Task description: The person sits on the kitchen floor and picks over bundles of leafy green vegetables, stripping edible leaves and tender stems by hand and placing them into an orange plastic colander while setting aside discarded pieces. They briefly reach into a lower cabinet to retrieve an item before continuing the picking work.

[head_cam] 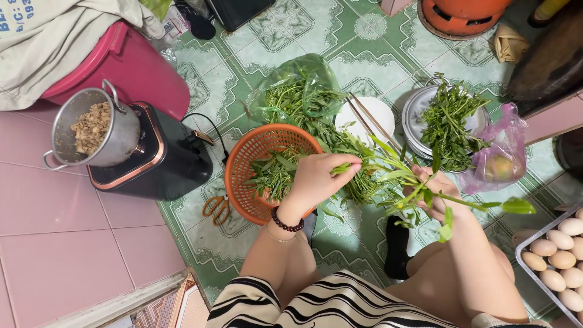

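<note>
We note the left hand [316, 179] over the orange basket [243, 164], its grip clamped on a leafy green stem [388, 176]; the right hand [440, 194], right of the basket, pinches the same stem. Beyond the basket lie bagged greens [297, 91], chopsticks [370, 121] and a metal bowl [416, 112].

Leafy green stems [388, 176], long and limp, held above orange basket [243, 164].

1 head camera looks straight down, close over the floor [291, 42].
</note>
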